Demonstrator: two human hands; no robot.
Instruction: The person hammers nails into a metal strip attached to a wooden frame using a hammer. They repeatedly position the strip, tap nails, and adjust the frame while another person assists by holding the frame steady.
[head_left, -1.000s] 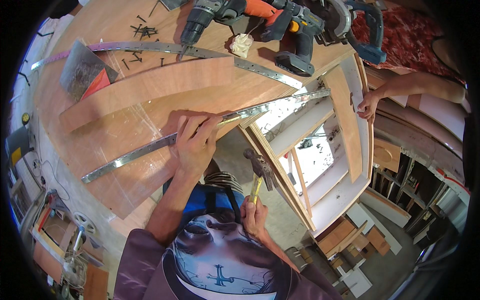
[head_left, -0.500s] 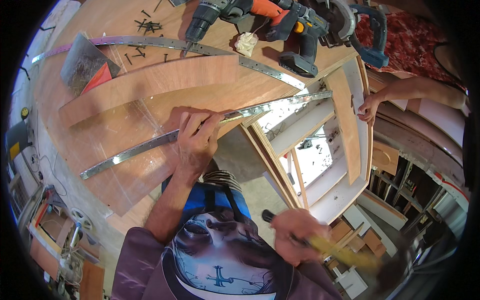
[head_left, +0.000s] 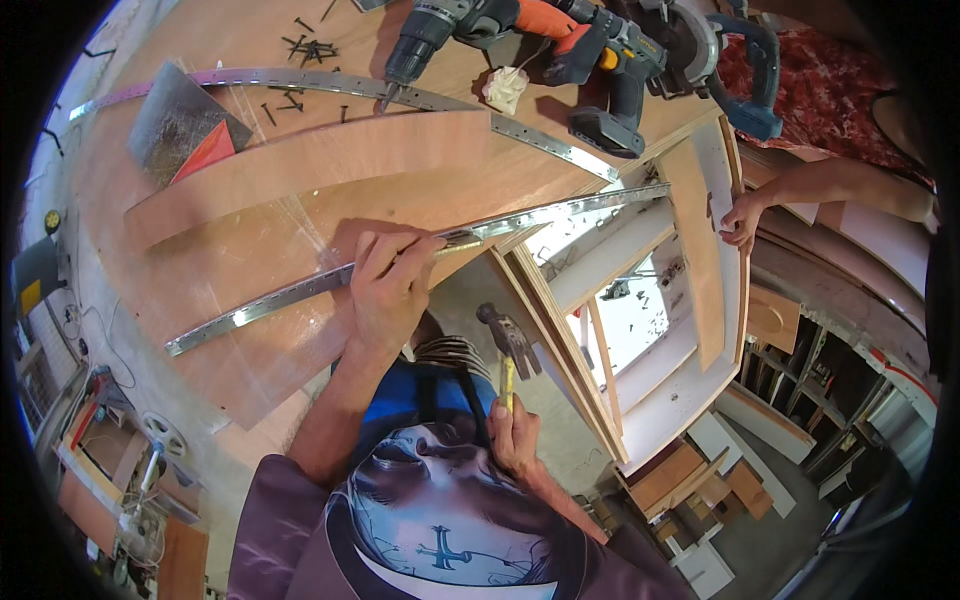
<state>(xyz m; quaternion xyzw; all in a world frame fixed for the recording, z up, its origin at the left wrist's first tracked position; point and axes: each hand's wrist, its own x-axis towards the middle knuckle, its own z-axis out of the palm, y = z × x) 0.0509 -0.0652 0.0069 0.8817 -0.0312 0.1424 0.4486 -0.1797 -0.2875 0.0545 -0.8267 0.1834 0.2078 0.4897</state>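
My left hand (head_left: 385,285) is closed at the edge of the wooden tabletop, fingers pinching a long perforated metal strip (head_left: 260,308). A slim, brass-coloured piece (head_left: 458,243) lies along the strip by its fingertips; whether the hand grips that too is unclear. The strip runs from the tabletop across the gap to a white-lined wooden frame (head_left: 650,440). Low in front of my body, my right hand (head_left: 513,435) is wrapped round the yellow handle of a claw hammer (head_left: 508,340), its head pointing up, apart from the strip.
A curved wooden strip (head_left: 310,170), a second metal strip (head_left: 555,150), a drill (head_left: 410,50), another cordless tool (head_left: 625,90), a circular saw (head_left: 750,75) and loose black screws (head_left: 310,48) lie on the tabletop. Another person's hand (head_left: 741,222) touches the frame's right edge.
The hammer has swung from the lower right, where it was blurred, inward and upright in front of me with my right hand. My left hand stays at the metal strip.
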